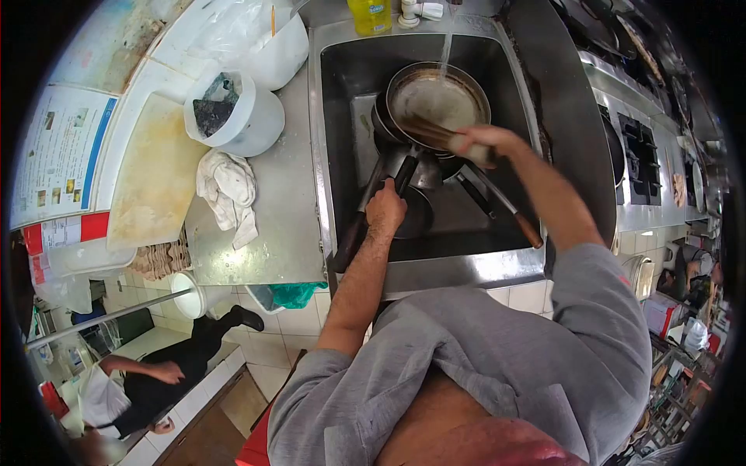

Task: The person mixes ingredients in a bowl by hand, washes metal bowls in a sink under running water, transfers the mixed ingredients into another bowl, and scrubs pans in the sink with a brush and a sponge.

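Observation:
My left hand (386, 208) is closed around the black handle of a frying pan (468, 80), which is tilted under the running water (445, 54). Murky water lies in the pan. In my right hand (488, 144) is a brown scrubbing brush (429, 132), smeared by motion, its bristles inside the pan. Beneath this pan, several other pans are stacked in the deep metal sink (336, 93). Their handles point toward me, one with a wooden end (530, 234). The lower pans are partly hidden.
Left of the sink, the metal counter (291, 233) holds a crumpled white cloth (227, 186) and a white bucket (260, 124) with dark scraps. A yellow soap bottle (371, 17) stands behind the sink. A stove (641, 151) is at right; another person (148, 380) is at lower left.

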### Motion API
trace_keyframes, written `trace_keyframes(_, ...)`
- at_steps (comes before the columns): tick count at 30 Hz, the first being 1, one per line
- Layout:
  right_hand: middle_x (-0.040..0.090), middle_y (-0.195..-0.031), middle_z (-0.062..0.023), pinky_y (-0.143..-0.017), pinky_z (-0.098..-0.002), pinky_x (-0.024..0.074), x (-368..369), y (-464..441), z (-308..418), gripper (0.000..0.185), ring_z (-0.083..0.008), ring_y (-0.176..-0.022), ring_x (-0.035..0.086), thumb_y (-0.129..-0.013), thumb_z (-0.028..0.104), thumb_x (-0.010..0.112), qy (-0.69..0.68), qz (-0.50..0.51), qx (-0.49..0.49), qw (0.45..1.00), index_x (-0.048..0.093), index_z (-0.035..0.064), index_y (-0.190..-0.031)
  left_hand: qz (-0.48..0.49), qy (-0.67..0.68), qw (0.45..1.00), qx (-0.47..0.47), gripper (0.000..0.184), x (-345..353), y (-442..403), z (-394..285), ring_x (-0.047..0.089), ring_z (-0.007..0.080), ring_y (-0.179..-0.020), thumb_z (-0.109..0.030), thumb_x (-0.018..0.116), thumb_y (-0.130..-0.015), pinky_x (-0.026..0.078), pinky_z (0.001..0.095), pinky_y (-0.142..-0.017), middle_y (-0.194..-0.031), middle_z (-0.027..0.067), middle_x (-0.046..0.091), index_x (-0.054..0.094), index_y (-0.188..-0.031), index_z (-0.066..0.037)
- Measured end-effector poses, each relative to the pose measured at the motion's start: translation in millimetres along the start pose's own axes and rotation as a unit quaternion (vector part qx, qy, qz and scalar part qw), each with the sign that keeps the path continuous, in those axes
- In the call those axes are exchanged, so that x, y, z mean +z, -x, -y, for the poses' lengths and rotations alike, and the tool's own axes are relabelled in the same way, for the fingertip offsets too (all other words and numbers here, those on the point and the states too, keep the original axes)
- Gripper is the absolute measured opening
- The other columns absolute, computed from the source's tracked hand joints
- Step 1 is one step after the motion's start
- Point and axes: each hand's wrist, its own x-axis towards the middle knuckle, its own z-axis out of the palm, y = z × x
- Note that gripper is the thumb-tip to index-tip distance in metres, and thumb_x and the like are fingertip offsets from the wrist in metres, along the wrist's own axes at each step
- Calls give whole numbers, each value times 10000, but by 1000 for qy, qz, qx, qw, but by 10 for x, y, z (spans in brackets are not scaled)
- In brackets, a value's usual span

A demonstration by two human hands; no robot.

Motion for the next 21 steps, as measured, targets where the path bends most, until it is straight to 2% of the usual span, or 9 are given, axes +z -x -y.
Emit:
trace_keyframes(2, 615, -961, -120, -660, -386, 503, -527, 77, 15, 368, -277, -787, 585, -725, 185, 592, 204, -14, 85, 975, 609, 112, -1086, 15, 6, 1000, -14, 359, -27, 8, -19, 616, 375, -847, -161, 625, -739, 494, 478, -742, -862, 197, 632, 463, -1036, -41)
trace_keyframes(4, 612, -1043, -169, -722, -380, 499, -709, -72, 174, 268, -308, -806, 609, -730, 163, 568, 279, -29, 129, 951, 676, 104, -968, 28, 7, 999, -16, 410, -74, 8, -42, 605, 384, -871, -157, 621, -734, 485, 474, -762, -889, 215, 626, 466, -1096, -42)
trace_keyframes(6, 622, -1041, -183, -718, -445, 508, -594, -182, 449, 288, -334, -865, 627, -748, 139, 521, 518, -250, -33, 817, 665, 106, -996, 39, 4, 999, -20, 464, -64, -18, -52, 595, 393, -895, -153, 617, -729, 477, 471, -781, -917, 234, 619, 468, -1155, -43)
trace_keyframes(7, 639, -993, -169, -701, -474, 513, -486, -394, 493, 280, -324, -894, 632, -745, 133, 525, 594, -270, -50, 756, 664, 120, -987, 38, 10, 999, -19, 439, 4, -42, -26, 595, 393, -895, -154, 620, -728, 477, 473, -782, -916, 232, 620, 475, -1128, -44)
trace_keyframes(11, 631, -1038, -143, -744, -427, 519, -76, -375, 675, 296, -286, -923, 631, -759, 135, 513, 640, -235, -138, 718, 642, 94, -1023, 19, 19, 999, -21, 367, 33, 4, 7, 616, 368, -866, -156, 609, -742, 496, 468, -755, -898, 206, 631, 464, -1060, -43)
trace_keyframes(13, 622, -1064, -139, -770, -429, 512, -188, -287, 555, 302, -300, -941, 621, -766, 155, 534, 604, -226, -150, 750, 625, 84, -1045, 23, 9, 999, -21, 362, 10, -8, 1, 616, 366, -868, -155, 609, -742, 496, 469, -754, -898, 207, 631, 463, -1053, -43)
trace_keyframes(15, 629, -1036, -144, -782, -412, 507, -344, -435, 199, 355, -309, -945, 617, -721, 158, 598, 434, -327, -78, 836, 617, 109, -1072, 26, 2, 999, -20, 356, 4, -24, -15, 616, 364, -870, -154, 608, -741, 495, 470, -752, -898, 208, 630, 462, -1046, -43)
trace_keyframes(17, 626, -1004, -177, -844, -398, 472, -280, -529, -64, 449, -298, -973, 598, -694, 108, 584, 337, -249, 38, 907, 563, 85, -1142, 34, 1, 999, -16, 342, 40, -24, 8, 616, 360, -868, -155, 608, -743, 494, 469, -749, -892, 206, 630, 460, -1030, -44)
trace_keyframes(21, 597, -1060, -167, -742, -430, 493, 197, -378, -156, 427, -303, -962, 572, -627, 119, 656, 231, -63, -81, 968, 611, 57, -1047, 25, 3, 1000, -11, 336, 35, -5, 20, 615, 364, -867, -156, 607, -744, 492, 467, -749, -885, 204, 630, 455, -1022, -44)
